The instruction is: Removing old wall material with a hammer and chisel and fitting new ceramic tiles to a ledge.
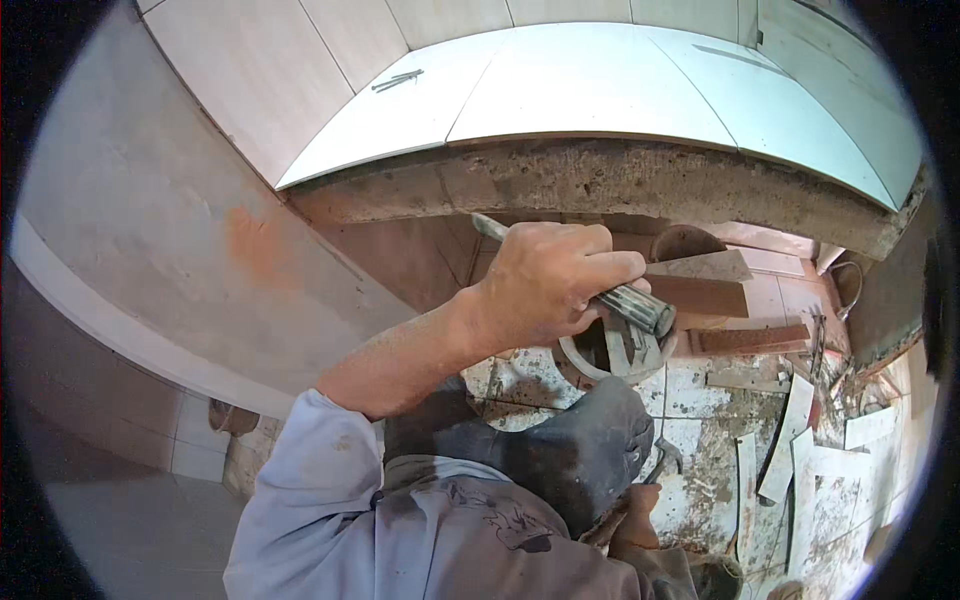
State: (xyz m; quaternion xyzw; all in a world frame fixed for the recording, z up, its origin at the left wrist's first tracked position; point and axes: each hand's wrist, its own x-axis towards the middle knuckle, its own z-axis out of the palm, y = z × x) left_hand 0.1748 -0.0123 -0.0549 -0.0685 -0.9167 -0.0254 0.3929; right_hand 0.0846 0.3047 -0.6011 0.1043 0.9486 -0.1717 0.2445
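My left hand [560,275] is closed around a chisel [645,308] with a dark ribbed grip. The grip's butt points toward the lower right, and the grey far end [488,226] lies close to the rough front edge of a slab [580,180]. Lower down, beside my bent knee, my right hand [635,520] is partly hidden by my shirt. It appears closed on a hammer, whose metal head [665,458] shows above the fingers. White tiles [590,85] cover the slab's top.
Several nails or screws [398,81] lie on the tiles. Under the slab stands a round pail [590,368] with a flat tool across it. Cut tile strips [800,480] and a reddish bar [750,340] litter the dirty floor. A plastered wall [190,200] rises at left.
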